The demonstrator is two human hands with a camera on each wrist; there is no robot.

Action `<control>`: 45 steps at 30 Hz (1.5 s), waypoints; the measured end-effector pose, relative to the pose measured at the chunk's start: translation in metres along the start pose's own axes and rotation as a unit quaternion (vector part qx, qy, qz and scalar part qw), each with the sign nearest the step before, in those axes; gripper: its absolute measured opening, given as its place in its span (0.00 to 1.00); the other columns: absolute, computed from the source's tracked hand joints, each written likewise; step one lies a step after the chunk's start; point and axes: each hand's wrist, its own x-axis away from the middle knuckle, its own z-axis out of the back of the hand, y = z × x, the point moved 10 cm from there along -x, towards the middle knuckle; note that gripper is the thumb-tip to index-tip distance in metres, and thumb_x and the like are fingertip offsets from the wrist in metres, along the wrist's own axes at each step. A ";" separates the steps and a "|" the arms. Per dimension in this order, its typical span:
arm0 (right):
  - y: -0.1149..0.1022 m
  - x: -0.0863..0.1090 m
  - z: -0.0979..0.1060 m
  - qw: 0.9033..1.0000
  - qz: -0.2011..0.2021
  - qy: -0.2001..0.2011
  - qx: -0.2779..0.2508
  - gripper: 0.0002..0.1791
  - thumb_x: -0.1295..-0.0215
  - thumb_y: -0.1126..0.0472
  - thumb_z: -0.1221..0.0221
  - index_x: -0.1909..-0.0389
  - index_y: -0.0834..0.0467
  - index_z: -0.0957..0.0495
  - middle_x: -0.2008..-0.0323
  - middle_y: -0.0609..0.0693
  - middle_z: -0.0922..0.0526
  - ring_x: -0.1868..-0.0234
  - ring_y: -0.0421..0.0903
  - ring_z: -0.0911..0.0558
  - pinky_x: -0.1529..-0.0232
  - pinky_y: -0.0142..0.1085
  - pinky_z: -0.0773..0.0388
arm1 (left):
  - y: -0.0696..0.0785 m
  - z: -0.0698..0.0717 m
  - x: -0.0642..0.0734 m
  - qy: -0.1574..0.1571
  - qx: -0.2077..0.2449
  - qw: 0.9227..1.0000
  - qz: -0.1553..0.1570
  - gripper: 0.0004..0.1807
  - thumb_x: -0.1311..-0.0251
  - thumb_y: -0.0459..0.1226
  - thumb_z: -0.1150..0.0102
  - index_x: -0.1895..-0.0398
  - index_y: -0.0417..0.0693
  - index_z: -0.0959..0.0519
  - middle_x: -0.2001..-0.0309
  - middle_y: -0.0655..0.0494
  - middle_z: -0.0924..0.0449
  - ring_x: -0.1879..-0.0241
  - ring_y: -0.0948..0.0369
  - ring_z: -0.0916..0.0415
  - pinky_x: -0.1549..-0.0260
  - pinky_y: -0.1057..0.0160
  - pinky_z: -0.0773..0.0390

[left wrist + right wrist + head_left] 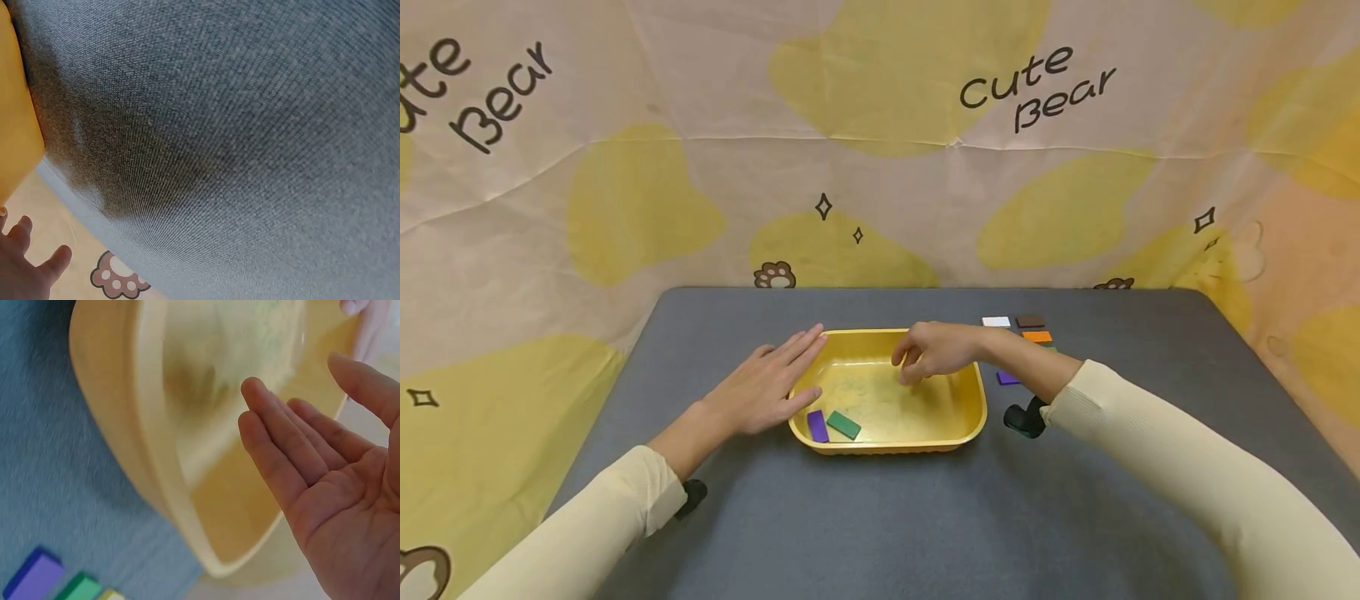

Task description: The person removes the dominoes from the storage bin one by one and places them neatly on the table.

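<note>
A yellow plastic basin [887, 448] stands on the table, with a small purple block [817, 426] and a green block [844, 425] lying in its near left corner. My left hand [763, 383] lies with straight fingers along the basin's left rim. Over the right part of the basin hovers my right hand [942, 346], its fingers pointing down and loosely bent. In the right wrist view the right palm [350, 500] and fingers hold nothing. Only part of the left hand [25, 269] shows in the left wrist view, close to the basin's wall [14, 112].
Right of the basin, partly behind my right forearm, lie several small blocks: white [996, 322], brown [1031, 320], orange [1037, 337] and purple [1008, 377] among them. A grey cloth [895, 525] covers the table. A patterned curtain [880, 167] hangs behind it.
</note>
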 end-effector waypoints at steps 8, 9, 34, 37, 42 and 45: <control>-0.006 -0.016 -0.025 0.999 -0.007 -0.041 0.025 0.23 0.33 0.57 0.37 0.42 0.66 0.23 0.50 0.54 0.15 0.49 0.43 0.18 0.45 0.35 0.24 | 0.000 0.001 -0.001 -0.005 0.003 1.000 0.006 0.41 0.28 0.56 0.56 0.20 0.45 0.51 0.20 0.52 0.58 0.24 0.49 0.49 0.37 0.38 0.38; -0.006 -0.017 -0.026 0.999 -0.012 -0.044 0.025 0.23 0.33 0.57 0.37 0.42 0.65 0.22 0.49 0.53 0.15 0.49 0.43 0.18 0.45 0.35 0.25 | 0.000 0.001 -0.001 -0.006 0.004 1.000 0.007 0.41 0.28 0.56 0.56 0.20 0.45 0.52 0.20 0.52 0.58 0.24 0.49 0.49 0.37 0.37 0.38; -0.029 -0.033 -0.066 0.990 -0.019 -0.127 -0.057 0.23 0.34 0.58 0.37 0.41 0.62 0.23 0.58 0.45 0.17 0.58 0.38 0.23 0.52 0.29 0.28 | 0.002 0.003 -0.001 -0.004 0.007 1.000 0.004 0.41 0.28 0.56 0.55 0.20 0.44 0.51 0.20 0.50 0.56 0.24 0.49 0.48 0.37 0.37 0.38; -0.033 -0.035 -0.070 0.989 -0.010 -0.137 -0.053 0.23 0.34 0.59 0.37 0.40 0.64 0.24 0.58 0.45 0.17 0.59 0.37 0.23 0.52 0.28 0.28 | 0.002 0.003 0.000 -0.002 0.007 1.000 0.003 0.41 0.28 0.55 0.55 0.20 0.44 0.50 0.20 0.50 0.55 0.25 0.49 0.48 0.37 0.37 0.37; -0.036 -0.039 -0.074 0.987 -0.008 -0.152 -0.048 0.21 0.32 0.60 0.39 0.41 0.64 0.23 0.63 0.44 0.19 0.65 0.36 0.26 0.58 0.27 0.30 | 0.002 0.004 0.000 -0.002 0.007 1.000 0.003 0.41 0.28 0.55 0.55 0.20 0.44 0.51 0.20 0.50 0.55 0.25 0.49 0.48 0.37 0.37 0.37; -0.039 -0.041 -0.076 0.986 -0.007 -0.158 -0.046 0.20 0.32 0.61 0.39 0.42 0.64 0.23 0.64 0.43 0.21 0.66 0.36 0.27 0.60 0.27 0.31 | 0.002 0.003 0.000 -0.002 0.006 1.000 0.003 0.41 0.28 0.55 0.55 0.20 0.44 0.51 0.20 0.50 0.55 0.25 0.49 0.48 0.38 0.37 0.37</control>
